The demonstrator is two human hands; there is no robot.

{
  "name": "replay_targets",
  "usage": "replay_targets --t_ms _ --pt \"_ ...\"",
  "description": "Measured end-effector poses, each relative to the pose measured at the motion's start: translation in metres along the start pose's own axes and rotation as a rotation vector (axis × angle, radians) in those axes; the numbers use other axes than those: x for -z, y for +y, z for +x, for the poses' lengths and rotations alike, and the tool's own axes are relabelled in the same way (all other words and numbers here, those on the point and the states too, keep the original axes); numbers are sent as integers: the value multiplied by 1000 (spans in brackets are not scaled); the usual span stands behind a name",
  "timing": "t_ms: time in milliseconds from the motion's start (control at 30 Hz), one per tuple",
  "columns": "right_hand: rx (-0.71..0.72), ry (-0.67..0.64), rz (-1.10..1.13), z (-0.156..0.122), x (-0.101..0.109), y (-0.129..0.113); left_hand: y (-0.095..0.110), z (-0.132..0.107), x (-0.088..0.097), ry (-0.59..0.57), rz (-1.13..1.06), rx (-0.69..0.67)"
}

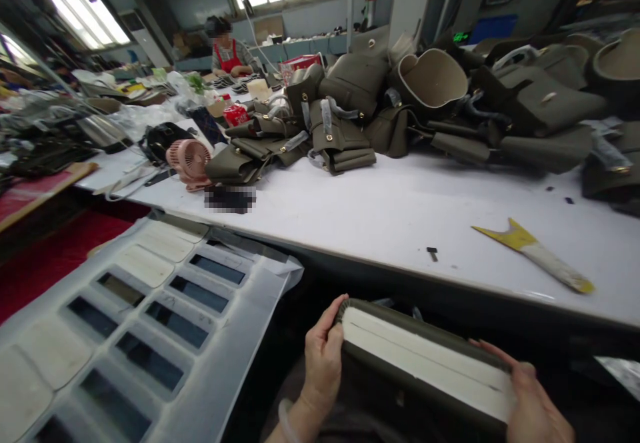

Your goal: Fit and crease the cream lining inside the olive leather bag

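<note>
Low at the front of the head view, both hands hold a dark olive bag body (400, 376), its leather-like edge wrapped round a white block-like insert (425, 356) with a thin line along it. My left hand (323, 350) grips the left end, thumb and fingers closed over the corner. At the right end, my right hand (533, 390) is clasped round the other corner, its fingers along the far edge. Just beyond lies the white tabletop (350, 223), with a yellow-and-white notched tool (535, 256) and a small black piece (433, 254) on it.
Olive handbags (350, 90) lie piled along the back of the table. A pink fan (189, 162) stands at their left. On my left is a white tray (250, 323) with rectangular openings. Farther back sits a co-worker in a red apron (227, 56).
</note>
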State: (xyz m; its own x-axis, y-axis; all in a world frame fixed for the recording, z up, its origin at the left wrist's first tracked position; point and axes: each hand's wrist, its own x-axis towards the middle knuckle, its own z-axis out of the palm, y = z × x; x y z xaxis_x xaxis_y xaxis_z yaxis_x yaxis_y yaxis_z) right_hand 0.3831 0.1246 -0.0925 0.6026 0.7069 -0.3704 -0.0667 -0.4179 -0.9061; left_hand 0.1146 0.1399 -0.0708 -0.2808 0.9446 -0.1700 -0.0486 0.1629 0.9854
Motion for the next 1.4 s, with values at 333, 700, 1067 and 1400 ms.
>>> replay_targets --t_ms 333,700,1067,1400 --pt "-239 -214 622 -16 6 -26 3 11 11 -152 -186 336" --pt "-154 -266 523 -6 5 -18 -2 17 -1 -97 49 211" --pt "-136 -285 303 4 8 -26 -4 22 -11 -22 38 301" --pt "-160 -120 98 1 6 -21 -7 22 1 -249 -128 213"
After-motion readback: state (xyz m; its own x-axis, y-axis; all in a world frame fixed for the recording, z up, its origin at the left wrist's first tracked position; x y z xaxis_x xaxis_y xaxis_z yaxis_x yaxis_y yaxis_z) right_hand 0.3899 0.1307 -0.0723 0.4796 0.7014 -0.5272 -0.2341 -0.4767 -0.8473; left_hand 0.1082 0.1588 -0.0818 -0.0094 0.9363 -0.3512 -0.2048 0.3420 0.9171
